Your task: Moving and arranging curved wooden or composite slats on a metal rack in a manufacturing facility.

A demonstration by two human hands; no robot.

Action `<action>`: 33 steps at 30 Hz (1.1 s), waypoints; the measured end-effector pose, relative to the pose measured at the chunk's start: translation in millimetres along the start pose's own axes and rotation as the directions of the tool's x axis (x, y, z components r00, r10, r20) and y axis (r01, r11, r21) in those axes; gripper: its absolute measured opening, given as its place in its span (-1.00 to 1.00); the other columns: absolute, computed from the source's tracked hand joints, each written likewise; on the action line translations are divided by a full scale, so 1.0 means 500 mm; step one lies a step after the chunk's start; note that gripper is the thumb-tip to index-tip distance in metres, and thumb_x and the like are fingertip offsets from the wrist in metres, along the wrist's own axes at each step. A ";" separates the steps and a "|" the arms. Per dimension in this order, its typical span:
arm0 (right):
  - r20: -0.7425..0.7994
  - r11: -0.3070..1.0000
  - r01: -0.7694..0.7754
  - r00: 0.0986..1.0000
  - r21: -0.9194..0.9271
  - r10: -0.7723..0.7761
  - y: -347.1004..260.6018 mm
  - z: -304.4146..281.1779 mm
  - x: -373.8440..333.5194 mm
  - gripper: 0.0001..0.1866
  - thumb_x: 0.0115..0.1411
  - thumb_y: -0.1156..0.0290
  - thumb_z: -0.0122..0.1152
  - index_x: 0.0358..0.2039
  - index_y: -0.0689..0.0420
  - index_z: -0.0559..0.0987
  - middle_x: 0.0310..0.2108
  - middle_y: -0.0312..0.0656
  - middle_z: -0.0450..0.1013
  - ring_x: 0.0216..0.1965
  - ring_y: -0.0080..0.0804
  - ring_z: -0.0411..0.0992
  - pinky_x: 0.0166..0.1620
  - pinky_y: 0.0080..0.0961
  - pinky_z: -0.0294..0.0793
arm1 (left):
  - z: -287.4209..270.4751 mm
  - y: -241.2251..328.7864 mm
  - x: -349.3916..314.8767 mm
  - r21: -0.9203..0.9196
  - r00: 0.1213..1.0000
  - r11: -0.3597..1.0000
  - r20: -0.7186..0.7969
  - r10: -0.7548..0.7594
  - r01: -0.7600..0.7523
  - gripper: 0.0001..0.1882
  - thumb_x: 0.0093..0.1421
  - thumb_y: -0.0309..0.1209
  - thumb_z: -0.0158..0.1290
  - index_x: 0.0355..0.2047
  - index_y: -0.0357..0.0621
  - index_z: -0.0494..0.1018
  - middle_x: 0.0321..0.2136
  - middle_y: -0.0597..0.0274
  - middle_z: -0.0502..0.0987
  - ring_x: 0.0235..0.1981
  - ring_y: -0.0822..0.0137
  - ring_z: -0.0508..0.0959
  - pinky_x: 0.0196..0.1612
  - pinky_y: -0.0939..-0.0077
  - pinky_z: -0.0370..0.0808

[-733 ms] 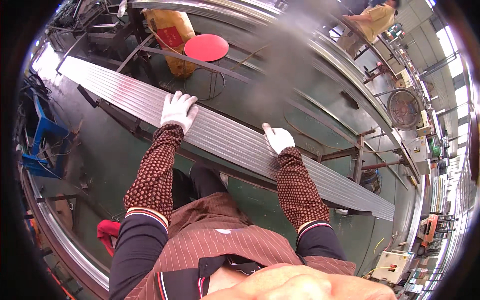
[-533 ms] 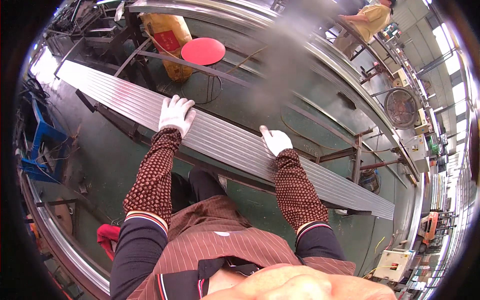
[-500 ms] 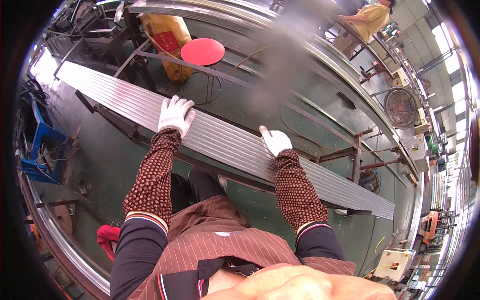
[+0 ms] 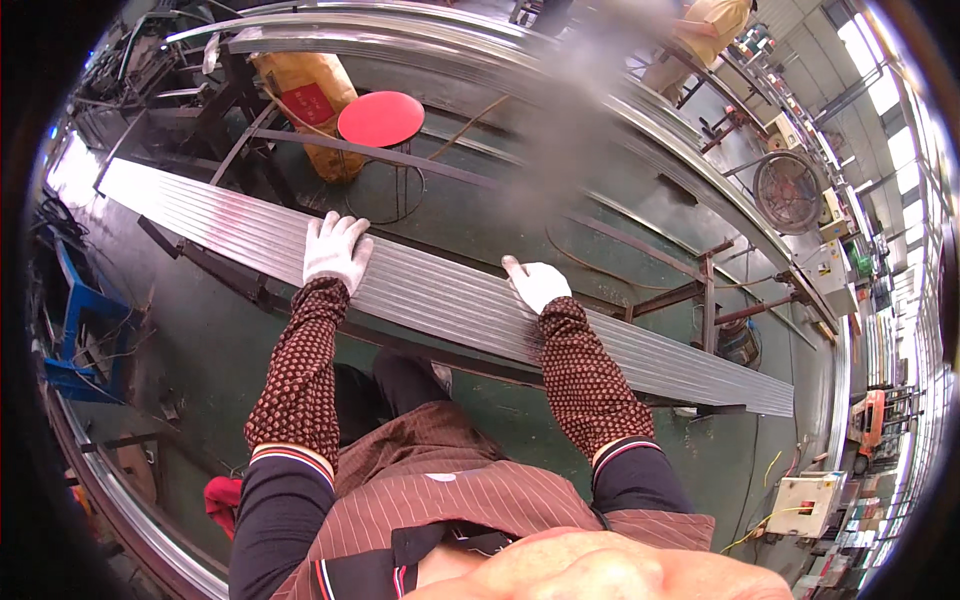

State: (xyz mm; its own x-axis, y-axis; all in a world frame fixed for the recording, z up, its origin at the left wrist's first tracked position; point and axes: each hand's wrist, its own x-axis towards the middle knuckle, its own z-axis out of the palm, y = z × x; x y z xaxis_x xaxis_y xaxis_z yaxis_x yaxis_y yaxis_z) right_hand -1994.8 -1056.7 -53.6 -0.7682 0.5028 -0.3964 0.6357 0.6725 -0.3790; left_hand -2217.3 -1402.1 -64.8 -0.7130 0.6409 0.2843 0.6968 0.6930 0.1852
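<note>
A long row of silvery ribbed metal strips (image 4: 430, 290) lies side by side across a dark frame in front of me, slanting from far left to near right. My left hand (image 4: 337, 252), in a white glove, rests flat on top of them with its fingers spread. Farther right, my gloved right hand (image 4: 540, 286) is at the far edge of the strips. Its thumb sticks out to the left, and the other fingers bend over that edge, their tips hidden. A faint reddish mark (image 4: 230, 211) shows on the strips left of my left hand.
Beyond the strips stand a red round stool (image 4: 381, 118) and a yellow-brown sack (image 4: 325, 150). Long metal rails (image 4: 640, 130) run behind them. A blue stand (image 4: 85, 310) is at left, a round fan (image 4: 787, 192) at right. Another person (image 4: 705, 35) stands at the far right. A grey blur covers the upper middle.
The whole view has shifted and turned slightly, so the stool and sack sit farther left and lower. Both hands keep about the same places on the strips.
</note>
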 end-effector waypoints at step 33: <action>0.002 1.000 0.006 1.000 -0.013 -0.006 -0.007 -0.009 -0.012 -0.09 0.54 -0.48 -0.27 -0.33 0.09 0.77 -0.35 -0.08 0.70 -0.15 -0.03 0.67 0.11 -0.08 0.56 | 0.006 0.004 0.002 0.036 1.000 0.999 -0.006 -0.007 0.007 -0.55 0.51 -0.09 0.07 0.27 0.03 0.60 0.25 0.27 0.61 0.44 0.05 0.38 0.58 -0.13 0.13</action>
State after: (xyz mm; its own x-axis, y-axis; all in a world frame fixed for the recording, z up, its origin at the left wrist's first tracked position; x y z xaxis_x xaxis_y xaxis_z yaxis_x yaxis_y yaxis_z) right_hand -1992.5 -1059.6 -46.1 -0.7716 0.4979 -0.3958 0.6303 0.6823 -0.3704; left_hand -2217.0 -1399.2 -67.1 -0.7173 0.6343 0.2883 0.6885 0.7089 0.1533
